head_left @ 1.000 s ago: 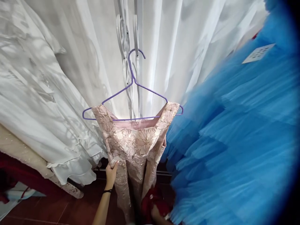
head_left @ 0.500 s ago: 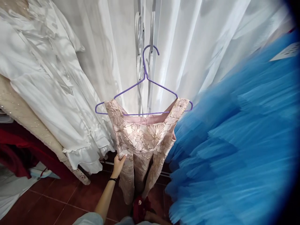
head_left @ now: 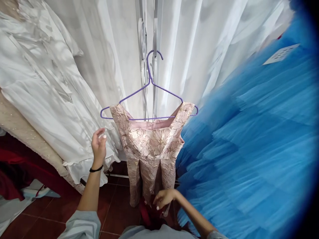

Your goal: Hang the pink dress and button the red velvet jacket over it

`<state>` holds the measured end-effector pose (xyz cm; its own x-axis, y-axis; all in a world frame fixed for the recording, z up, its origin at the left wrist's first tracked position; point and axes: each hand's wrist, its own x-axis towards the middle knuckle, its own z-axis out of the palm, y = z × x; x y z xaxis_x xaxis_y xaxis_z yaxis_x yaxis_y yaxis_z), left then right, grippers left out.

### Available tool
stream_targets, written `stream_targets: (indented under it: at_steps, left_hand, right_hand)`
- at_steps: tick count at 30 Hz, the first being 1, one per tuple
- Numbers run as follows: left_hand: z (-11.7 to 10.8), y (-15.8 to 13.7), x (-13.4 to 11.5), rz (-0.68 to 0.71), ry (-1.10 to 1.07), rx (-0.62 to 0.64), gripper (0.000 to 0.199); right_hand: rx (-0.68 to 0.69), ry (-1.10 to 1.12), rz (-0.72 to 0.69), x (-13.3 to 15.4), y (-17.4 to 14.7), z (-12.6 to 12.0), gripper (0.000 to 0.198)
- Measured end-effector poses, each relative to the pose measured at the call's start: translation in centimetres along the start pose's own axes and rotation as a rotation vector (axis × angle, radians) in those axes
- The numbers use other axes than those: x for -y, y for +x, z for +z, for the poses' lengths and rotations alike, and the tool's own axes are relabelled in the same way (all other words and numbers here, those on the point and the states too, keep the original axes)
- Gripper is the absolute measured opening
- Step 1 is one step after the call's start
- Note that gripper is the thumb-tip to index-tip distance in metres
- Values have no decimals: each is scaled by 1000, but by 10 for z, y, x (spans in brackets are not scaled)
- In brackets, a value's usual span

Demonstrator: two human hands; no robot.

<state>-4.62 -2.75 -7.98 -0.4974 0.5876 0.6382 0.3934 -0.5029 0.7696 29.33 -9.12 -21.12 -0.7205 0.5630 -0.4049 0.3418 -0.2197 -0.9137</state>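
Observation:
A pink and gold floral brocade dress [head_left: 152, 142] hangs by its wide straps on a purple hanger [head_left: 151, 79]. The hook of the hanger is up at a white metal frame. My left hand [head_left: 99, 145] is raised left of the dress, apart from it, with loosely bent fingers and nothing in them; a dark band circles the wrist. In front of the lower skirt, my right hand [head_left: 164, 198] points left with its fingers loosely curled and apart, and nothing shows in its grip. Close below it is a dark red piece of cloth [head_left: 146, 212], partly hidden.
White dresses [head_left: 50, 89] hang at the left beside a beige sparkly garment [head_left: 27, 132] and dark red cloth. A large blue tulle dress [head_left: 244, 142] with a white tag [head_left: 281, 54] fills the right. White curtains [head_left: 104, 49] hang behind; the floor [head_left: 119, 212] has dark red tiles.
My left hand has let go of the dress's side and moved up and left. My right hand has come up into view before the skirt. The dress hangs straighter.

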Motion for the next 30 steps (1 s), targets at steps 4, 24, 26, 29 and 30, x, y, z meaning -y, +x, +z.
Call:
stream_targets:
  at_steps: [4, 24, 26, 29, 30]
  left_hand:
    - [12, 47, -56, 367, 171, -11, 47]
    - [18, 92, -60, 174, 190, 18, 39]
    - [17, 90, -49, 109, 71, -4, 37]
    - [22, 80, -29, -34, -134, -84, 40]
    - [24, 74, -22, -92, -188, -104, 42]
  right_hand:
    - [73, -321, -536, 106, -60, -73, 31]
    - [-941, -137, -844, 223, -93, -218, 56]
    - [-934, -15, -862, 221, -89, -216, 55]
    - [-898, 105, -850, 220, -82, -213, 52]
    - [-875, 129, -831, 218, -78, -211, 50]
